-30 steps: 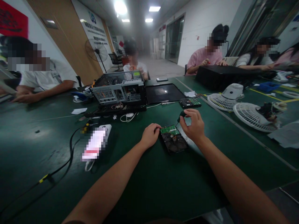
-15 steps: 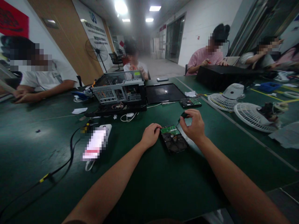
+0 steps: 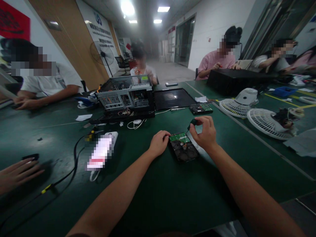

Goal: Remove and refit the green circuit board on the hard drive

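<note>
A hard drive [image 3: 184, 149] lies on the green table with its circuit board facing up at the far end. My left hand [image 3: 159, 143] has its fingertips curled against the drive's far left corner, steadying it. In my right hand [image 3: 205, 132] a small dark screwdriver [image 3: 191, 126] is pinched between thumb and fingers. Its thin shaft slants down to the far right edge of the green board. Whether the tip sits in a screw is too small to tell.
Beyond are an opened computer case [image 3: 125, 95], a black panel [image 3: 174, 98] and a second hard drive [image 3: 201, 108]. A phone [image 3: 102, 151] and black cable lie left; fan parts [image 3: 269, 123] stand right. Another person's hand [image 3: 19, 174] rests at the left edge. Several people sit around.
Another person's hand has come in from the left edge with a dark object by its fingers. My own hands, the screwdriver and the drive have hardly moved.
</note>
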`<state>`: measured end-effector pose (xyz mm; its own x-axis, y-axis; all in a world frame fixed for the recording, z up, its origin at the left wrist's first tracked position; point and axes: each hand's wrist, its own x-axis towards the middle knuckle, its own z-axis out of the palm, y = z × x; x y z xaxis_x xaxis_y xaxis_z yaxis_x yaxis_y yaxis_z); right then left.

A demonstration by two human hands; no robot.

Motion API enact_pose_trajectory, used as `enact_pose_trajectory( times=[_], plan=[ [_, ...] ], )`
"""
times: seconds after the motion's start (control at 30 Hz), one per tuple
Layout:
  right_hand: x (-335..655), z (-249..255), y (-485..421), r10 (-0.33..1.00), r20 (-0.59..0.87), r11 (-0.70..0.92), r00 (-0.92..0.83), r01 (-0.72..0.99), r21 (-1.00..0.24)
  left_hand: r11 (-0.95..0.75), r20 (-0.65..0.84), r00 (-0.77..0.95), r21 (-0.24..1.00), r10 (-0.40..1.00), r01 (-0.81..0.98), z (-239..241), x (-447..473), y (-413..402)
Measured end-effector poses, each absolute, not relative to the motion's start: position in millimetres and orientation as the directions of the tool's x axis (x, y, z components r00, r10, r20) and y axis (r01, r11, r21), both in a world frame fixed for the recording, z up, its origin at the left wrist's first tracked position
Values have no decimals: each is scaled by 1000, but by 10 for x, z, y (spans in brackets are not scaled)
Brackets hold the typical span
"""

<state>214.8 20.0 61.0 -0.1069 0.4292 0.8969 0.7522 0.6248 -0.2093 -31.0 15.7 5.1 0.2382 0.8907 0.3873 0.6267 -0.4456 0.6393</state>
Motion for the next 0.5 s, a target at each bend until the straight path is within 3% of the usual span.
enact_pose_trajectory(
  times=[0.5],
  plan=[
    [2135,605,207,418,898,676,-136,707,-208,-443,380,243,638,892,629,47,-316,157]
  ],
)
